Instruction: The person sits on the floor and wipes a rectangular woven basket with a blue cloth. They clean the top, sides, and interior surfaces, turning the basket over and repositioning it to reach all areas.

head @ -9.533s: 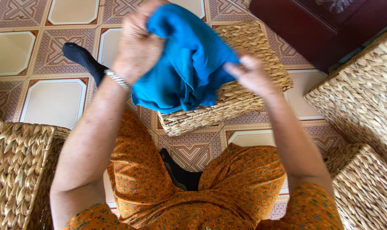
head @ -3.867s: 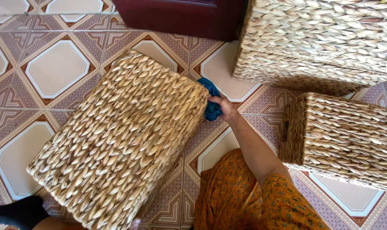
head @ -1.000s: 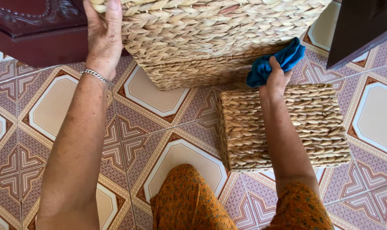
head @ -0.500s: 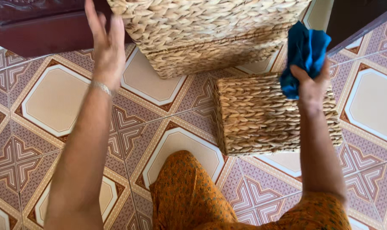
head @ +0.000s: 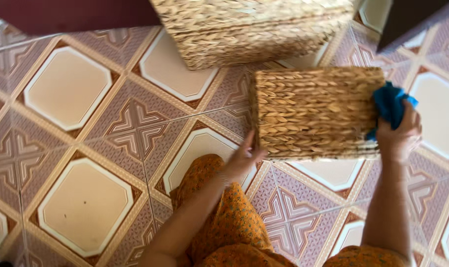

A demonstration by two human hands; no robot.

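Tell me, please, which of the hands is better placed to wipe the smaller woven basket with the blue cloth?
Right, most likely: the right hand already holds the blue cloth against the far side of the smaller woven basket. The left hand holds nothing and only touches its near corner.

Both forearms are bare, with no sleeves reaching the wrists. The left hand (head: pixel 242 160) has a thin silvery bangle just behind it at the wrist; the right hand (head: pixel 400 133) shows no jewellery. The near legs wear orange cloth (head: pixel 232 222) with a fine darker dotted print.
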